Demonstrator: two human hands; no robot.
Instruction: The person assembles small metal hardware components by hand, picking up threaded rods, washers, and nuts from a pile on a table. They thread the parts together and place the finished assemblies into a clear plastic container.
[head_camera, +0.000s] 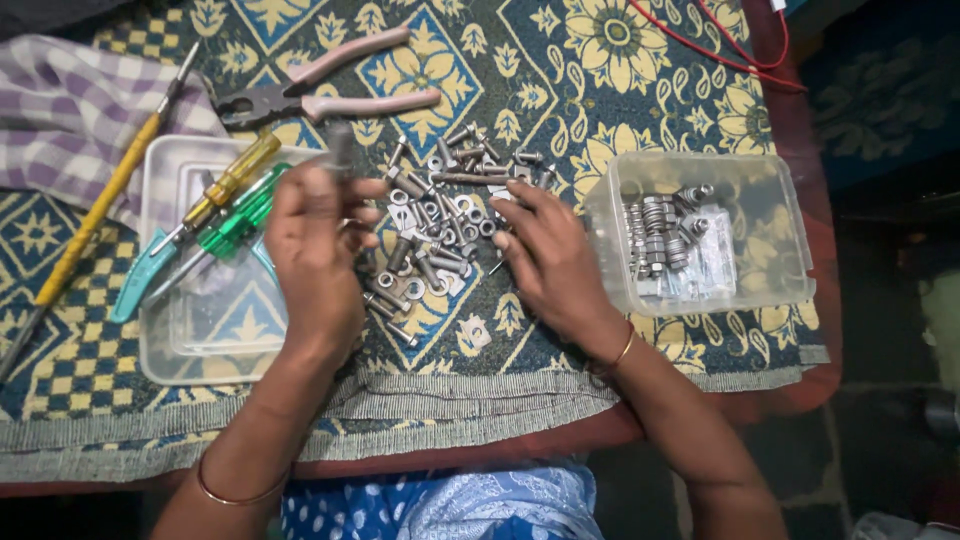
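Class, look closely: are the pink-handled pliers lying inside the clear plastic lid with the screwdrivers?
No. The pink-handled pliers lie on the patterned cloth above the clear plastic lid, outside it.

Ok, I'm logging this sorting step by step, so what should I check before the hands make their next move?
1. Left hand holds a part: ok, a grey bolt stands up from its fingers.
2. Right hand on the bolt pile: ok, its fingertips rest at the pile's right edge.
3. Right hand holding a part: cannot tell, the fingers hide it.
4. Tub within reach: ok, it stands just right of the right hand, open, with parts inside.
5. Lid tray free of the left hand: ok, the screwdrivers lie in it untouched.
6. Pliers out of the way: ok, they lie above the pile.
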